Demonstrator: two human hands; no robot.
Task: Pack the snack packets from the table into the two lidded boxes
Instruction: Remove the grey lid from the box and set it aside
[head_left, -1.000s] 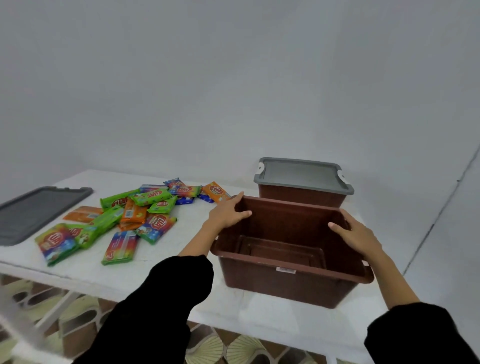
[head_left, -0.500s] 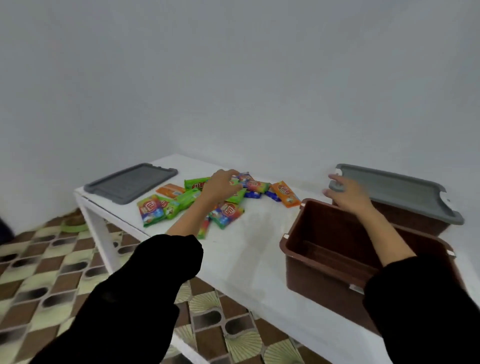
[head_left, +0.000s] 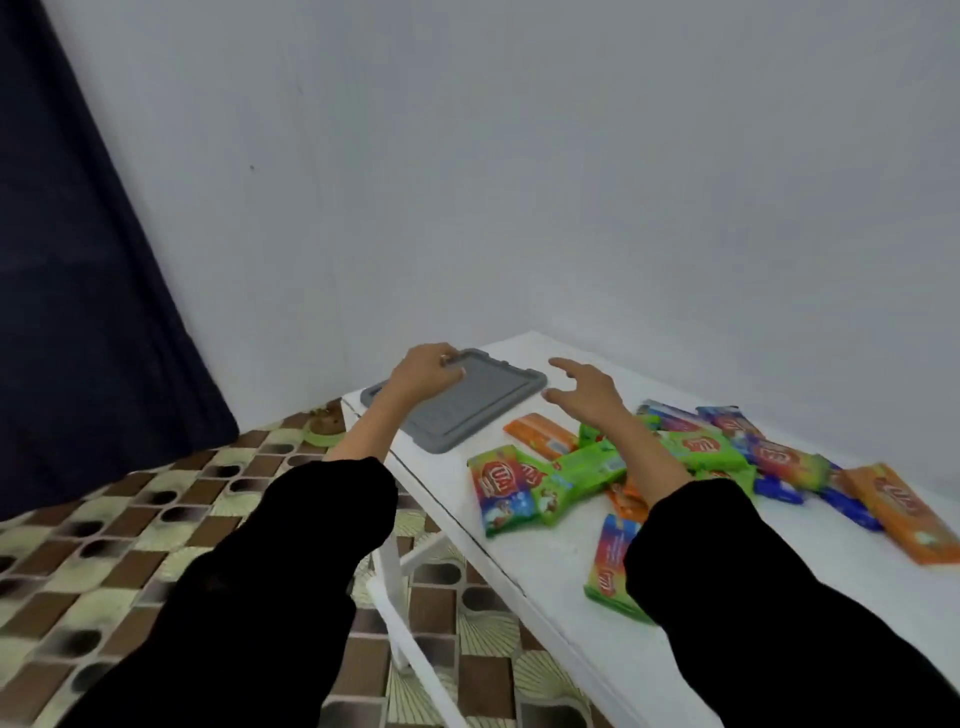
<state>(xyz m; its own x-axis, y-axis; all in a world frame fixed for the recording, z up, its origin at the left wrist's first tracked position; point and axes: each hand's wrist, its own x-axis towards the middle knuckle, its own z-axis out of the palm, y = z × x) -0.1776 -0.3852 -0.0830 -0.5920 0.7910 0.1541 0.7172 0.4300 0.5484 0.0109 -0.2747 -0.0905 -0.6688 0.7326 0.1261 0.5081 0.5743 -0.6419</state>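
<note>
Though in a heap, roughly a dozen packets (head_left: 589, 466), one lid (head_left: 470, 408).

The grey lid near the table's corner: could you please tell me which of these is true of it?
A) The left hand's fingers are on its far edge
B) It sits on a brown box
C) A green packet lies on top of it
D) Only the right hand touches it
A: the left hand curls its fingers over the far edge of the grey lid, while the right hand is spread open beside it.
</note>
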